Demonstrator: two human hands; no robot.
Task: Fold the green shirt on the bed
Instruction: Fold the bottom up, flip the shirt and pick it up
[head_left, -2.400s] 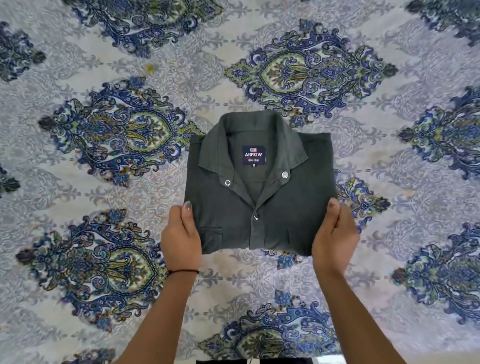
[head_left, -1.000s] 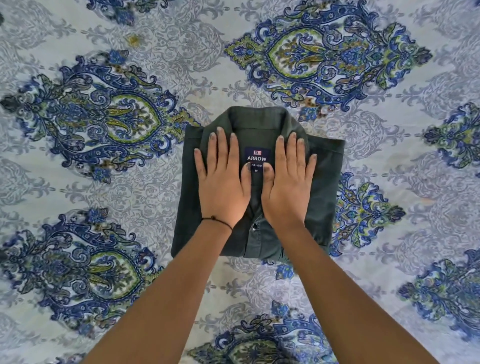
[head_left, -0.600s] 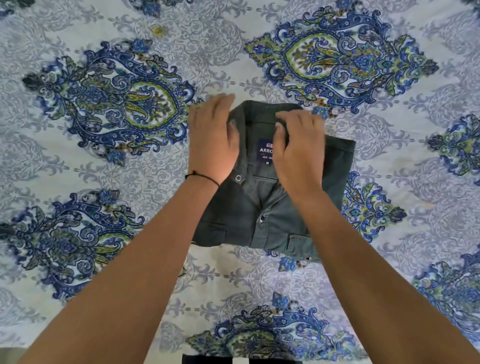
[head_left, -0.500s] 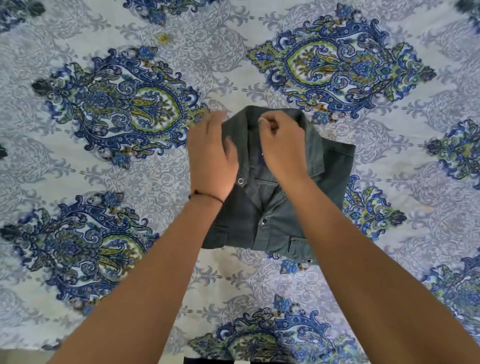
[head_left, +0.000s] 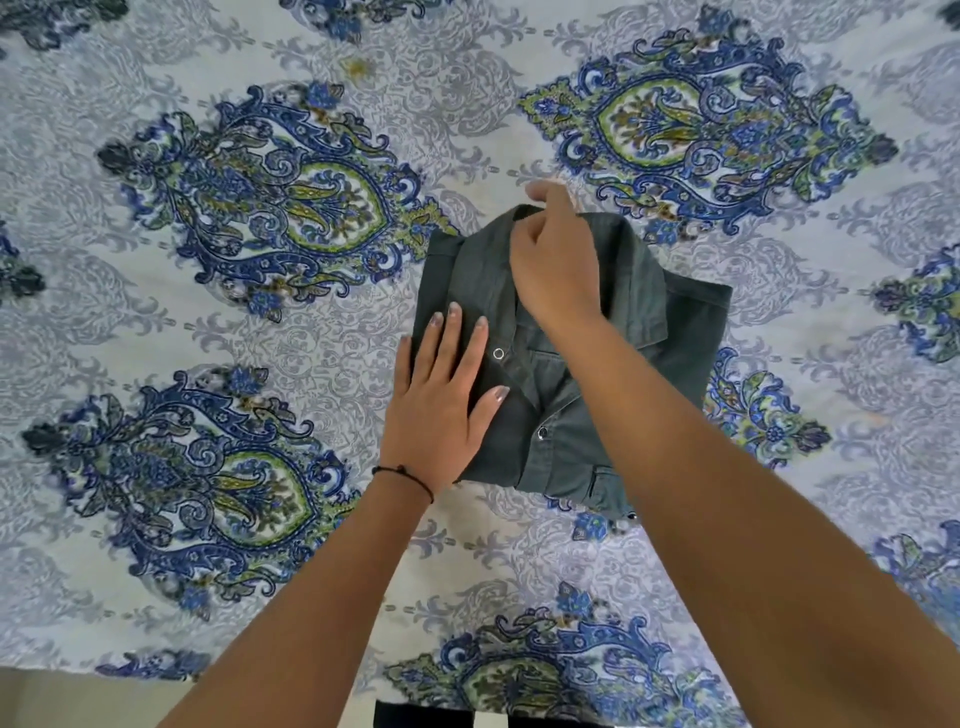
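My left hand (head_left: 441, 410) has slid down off the collar, flat and open on the shirt (head_left: 670, 343), folded on the bed (head_left: 260, 338); right hand (head_left: 558, 270) pinches the collar. Soft, light cloth: grip edges.

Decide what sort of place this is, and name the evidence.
Most likely a bedroom: a patterned bedsheet covers the whole surface, its edge drops off near the viewer, and a folded green shirt lies on it under both hands.

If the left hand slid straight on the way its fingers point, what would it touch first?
Probably the shirt's collar: the left hand lies flat on the green shirt, fingers aimed up the bed toward it. The right hand sits slightly to the side.
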